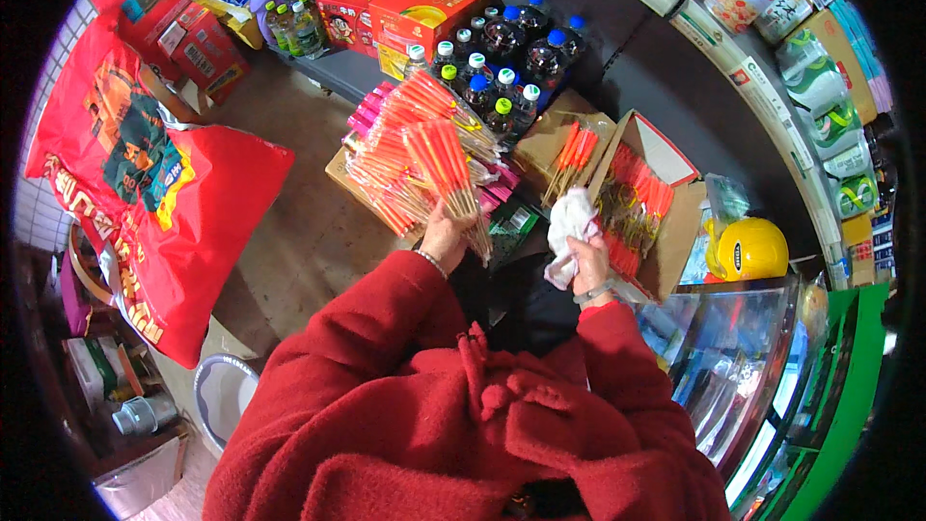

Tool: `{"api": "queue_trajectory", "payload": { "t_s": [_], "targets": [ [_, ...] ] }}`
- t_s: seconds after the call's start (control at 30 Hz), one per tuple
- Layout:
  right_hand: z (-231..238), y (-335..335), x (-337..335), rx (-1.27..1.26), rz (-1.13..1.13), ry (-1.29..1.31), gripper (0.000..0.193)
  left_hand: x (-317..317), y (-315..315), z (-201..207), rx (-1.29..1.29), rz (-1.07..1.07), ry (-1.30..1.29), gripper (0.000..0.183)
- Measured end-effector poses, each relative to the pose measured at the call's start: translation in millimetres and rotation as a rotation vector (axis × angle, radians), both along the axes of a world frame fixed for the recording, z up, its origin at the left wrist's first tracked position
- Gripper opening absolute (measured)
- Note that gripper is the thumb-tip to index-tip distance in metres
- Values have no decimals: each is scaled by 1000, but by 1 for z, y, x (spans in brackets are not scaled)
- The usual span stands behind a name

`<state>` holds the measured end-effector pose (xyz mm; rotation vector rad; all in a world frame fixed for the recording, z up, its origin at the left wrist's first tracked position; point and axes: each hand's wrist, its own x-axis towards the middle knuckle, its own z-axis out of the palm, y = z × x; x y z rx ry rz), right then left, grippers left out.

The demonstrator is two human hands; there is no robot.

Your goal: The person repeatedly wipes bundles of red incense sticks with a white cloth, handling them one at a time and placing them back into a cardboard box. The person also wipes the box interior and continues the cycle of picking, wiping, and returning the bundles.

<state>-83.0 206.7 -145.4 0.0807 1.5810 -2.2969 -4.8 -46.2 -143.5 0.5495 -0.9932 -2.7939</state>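
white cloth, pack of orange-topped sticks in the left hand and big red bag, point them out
White cloth (572,220), head view: its bunched middle.
Pack of orange-topped sticks (448,162), head view: its orange section.
Big red bag (210,222), head view: plain red part near the middle.

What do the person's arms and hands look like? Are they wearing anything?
The left hand and right hand wear no gloves. Fuzzy-looking, plain red sleeves reach down near both wrists. A thin, pale bracelet circles the left wrist, and a silvery-grey band circles the right.
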Motion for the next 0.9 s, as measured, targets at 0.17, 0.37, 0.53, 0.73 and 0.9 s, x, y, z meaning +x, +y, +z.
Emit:
{"api": "queue_trajectory", "payload": {
  "t_s": [0.17, 0.37, 0.53, 0.73, 0.9],
  "targets": [
    [65, -48, 2, 288, -57, 409, 34, 23, 32, 38, 114, -305, 109, 52],
    [119, -84, 28, 960, -51, 1170, 51, 34, 53, 44, 31, -491, 290, 55],
    [133, -76, 47, 1047, 146, 1267, 47, 34, 55, 35, 28, -437, 238, 52],
    [152, -73, 45, 924, 56, 1281, 43, 38, 50, 43, -16, -480, 204, 40],
    [163, -79, 24, 962, -97, 1260, 52, 41, 51, 55, -57, -560, 195, 47]
  ]
}}
